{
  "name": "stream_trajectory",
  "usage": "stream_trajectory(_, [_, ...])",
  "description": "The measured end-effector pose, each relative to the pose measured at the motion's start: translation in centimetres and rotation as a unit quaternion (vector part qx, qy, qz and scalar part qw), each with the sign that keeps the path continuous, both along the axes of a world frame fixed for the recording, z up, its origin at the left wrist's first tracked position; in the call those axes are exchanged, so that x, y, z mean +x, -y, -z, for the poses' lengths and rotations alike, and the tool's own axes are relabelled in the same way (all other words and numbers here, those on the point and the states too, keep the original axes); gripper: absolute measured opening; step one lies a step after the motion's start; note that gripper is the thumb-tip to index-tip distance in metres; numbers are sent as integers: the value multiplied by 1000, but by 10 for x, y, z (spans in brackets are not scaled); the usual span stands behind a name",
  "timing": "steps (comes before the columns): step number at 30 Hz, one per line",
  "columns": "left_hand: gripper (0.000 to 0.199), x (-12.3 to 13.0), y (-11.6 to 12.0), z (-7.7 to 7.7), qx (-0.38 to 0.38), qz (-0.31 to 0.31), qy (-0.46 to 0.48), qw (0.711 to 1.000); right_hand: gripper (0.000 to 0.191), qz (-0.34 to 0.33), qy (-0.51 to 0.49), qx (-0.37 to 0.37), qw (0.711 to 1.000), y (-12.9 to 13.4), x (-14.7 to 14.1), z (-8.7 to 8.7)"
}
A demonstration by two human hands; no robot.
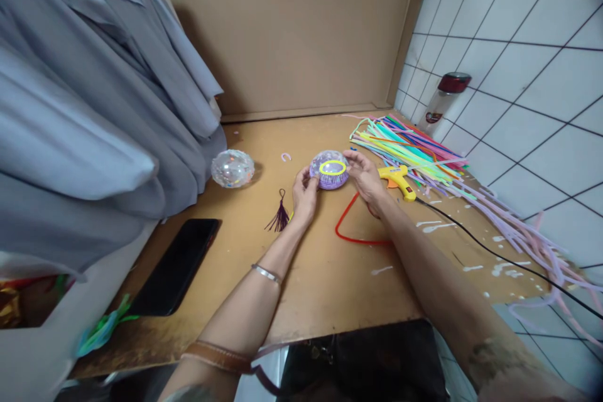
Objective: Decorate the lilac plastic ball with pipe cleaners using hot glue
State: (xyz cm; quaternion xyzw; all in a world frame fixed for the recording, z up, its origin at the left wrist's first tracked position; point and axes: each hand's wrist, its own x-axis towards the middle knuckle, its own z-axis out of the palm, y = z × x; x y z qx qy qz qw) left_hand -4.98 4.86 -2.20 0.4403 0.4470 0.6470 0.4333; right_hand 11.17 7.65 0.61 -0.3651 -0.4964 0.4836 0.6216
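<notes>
Between my hands sits a round ball (328, 181), clear on top and purple below, with a yellow oval ring on the side toward me. The fingers of my left hand (305, 198) close on its left edge, thumb in front. My right hand (366, 181) pinches the right edge with its fingertips. A red pipe cleaner (360, 240) lies bent below the right hand, partly hidden by that forearm. Left of my left wrist lies a dark purple tassel (281, 217). Something thin and yellow shows beside that wrist, mostly covered.
A clear speckled ball (232, 169) stands at the left, near a grey curtain (179, 94). A black phone (176, 267) lies closer. To the right are a yellow glue gun (399, 182) with a black cord, many coloured pipe cleaners (409, 151) and a red-lidded bottle (440, 103).
</notes>
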Motion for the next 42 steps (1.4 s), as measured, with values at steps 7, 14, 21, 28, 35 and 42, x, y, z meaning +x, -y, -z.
stream_trajectory(7, [37,-5,6,-9,-43,23,11,999,38,9,25,-10,1000,2,3,-3])
stream_trajectory(14, [66,-14,6,-17,-48,56,-51,996,38,-4,30,-15,999,5,3,-7])
stream_trajectory(21, [74,-20,-1,-12,-43,69,-74,994,47,-66,13,-25,997,11,7,-16])
stream_trajectory(28, [81,-21,0,-13,-32,87,-77,993,55,-63,13,-16,998,9,6,-15])
stream_trajectory(35, [108,-21,0,-13,13,76,-163,984,46,-64,20,-18,998,11,8,-15])
stream_trajectory(42, [117,-18,1,-4,138,65,-269,951,50,-62,36,-37,997,13,1,-16])
